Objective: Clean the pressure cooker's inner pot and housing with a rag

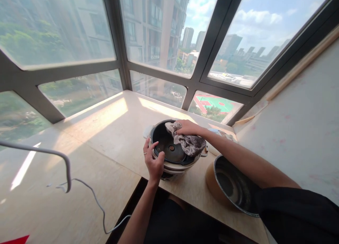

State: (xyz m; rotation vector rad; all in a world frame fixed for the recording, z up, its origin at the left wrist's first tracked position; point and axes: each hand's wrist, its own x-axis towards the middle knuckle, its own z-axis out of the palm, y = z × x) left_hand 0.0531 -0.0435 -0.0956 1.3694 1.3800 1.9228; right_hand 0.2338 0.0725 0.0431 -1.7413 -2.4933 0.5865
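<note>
A rice cooker (172, 168) stands near the front edge of the sill, its dark round interior facing up with a small round piece in the middle. My left hand (154, 161) grips its near-left rim, the thumb reaching over the inner side and a ring on one finger. At the far right rim, my right hand (187, 127) is closed on a crumpled grey-brown cloth (192, 144). The cloth drapes over the inner wall and rim. To the right, a brown inner pot (212, 182) with a dark inside lies tilted, partly hidden by my right arm and sleeve.
A pale stone sill (106, 145) runs under the windows. A grey cable (99, 201) loops over its left part. Window frames (197, 85) stand behind, and a white wall (299, 120) rises at the right. A red item (18, 239) shows at the lower left.
</note>
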